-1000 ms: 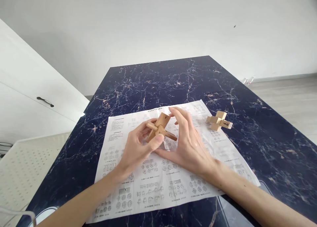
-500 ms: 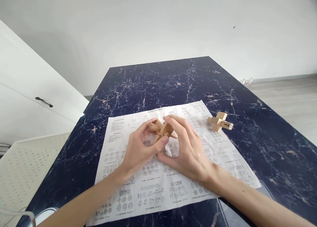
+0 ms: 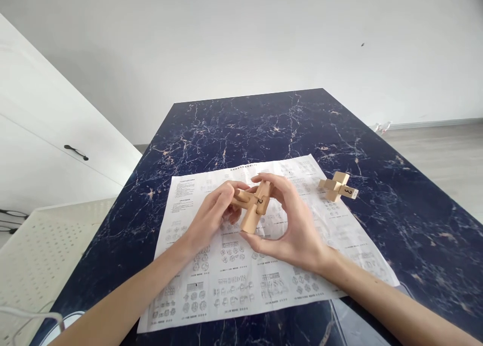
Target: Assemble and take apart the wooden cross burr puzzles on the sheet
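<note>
Dark marbled table (image 3: 241, 129): wooden cross (image 3: 257, 205) mid-frame, seemingly joined; second cross (image 3: 335, 186) at right.
Fingers of my right hand (image 3: 300, 225) clamped the first; whether my left hand (image 3: 208, 212) gripped, I couldn't tell, nor what remained.

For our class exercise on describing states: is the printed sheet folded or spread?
Spread: the printed sheet lies open on the marbled table, its rows of small diagrams showing.

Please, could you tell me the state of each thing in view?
Held wooden puzzle: pieces interlocked, tilted, 2 showing
Left hand: curled, at its left side
Right hand: gripping it
Second wooden puzzle: resting, pieces interlocked, 3 showing
Printed sheet: unfolded, creased
White cabinet: appears shut
</note>
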The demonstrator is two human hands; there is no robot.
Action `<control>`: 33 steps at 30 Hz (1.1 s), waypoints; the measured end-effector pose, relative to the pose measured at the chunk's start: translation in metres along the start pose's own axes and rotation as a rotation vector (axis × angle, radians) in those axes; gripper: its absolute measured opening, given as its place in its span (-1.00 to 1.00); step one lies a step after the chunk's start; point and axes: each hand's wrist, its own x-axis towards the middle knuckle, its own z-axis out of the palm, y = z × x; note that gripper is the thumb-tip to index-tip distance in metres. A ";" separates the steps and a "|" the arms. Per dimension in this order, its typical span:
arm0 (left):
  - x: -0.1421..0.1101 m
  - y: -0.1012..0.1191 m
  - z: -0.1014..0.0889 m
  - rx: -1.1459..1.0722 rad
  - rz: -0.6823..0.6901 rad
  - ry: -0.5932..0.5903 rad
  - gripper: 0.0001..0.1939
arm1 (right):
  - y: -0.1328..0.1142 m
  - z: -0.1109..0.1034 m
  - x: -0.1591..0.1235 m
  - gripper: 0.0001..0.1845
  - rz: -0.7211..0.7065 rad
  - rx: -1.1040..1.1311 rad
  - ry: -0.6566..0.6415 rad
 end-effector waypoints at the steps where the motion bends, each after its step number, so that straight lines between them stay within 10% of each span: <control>1: 0.001 -0.001 -0.001 -0.019 -0.020 -0.019 -0.35 | 0.000 -0.001 0.000 -0.15 0.027 0.040 -0.001; 10: 0.006 -0.005 -0.006 -0.228 -0.062 -0.119 -0.56 | 0.004 -0.006 0.005 -0.14 0.071 0.259 0.016; 20: 0.018 -0.004 -0.020 -0.512 -0.106 0.148 -0.58 | 0.020 -0.015 0.008 -0.25 0.224 0.142 0.144; 26: 0.018 -0.005 -0.021 -0.632 -0.151 0.112 -0.62 | 0.026 -0.003 -0.001 -0.12 0.384 -0.253 -0.084; 33: 0.014 -0.009 -0.020 -0.633 -0.183 0.018 -0.65 | 0.032 0.000 -0.006 -0.21 0.256 -0.383 -0.206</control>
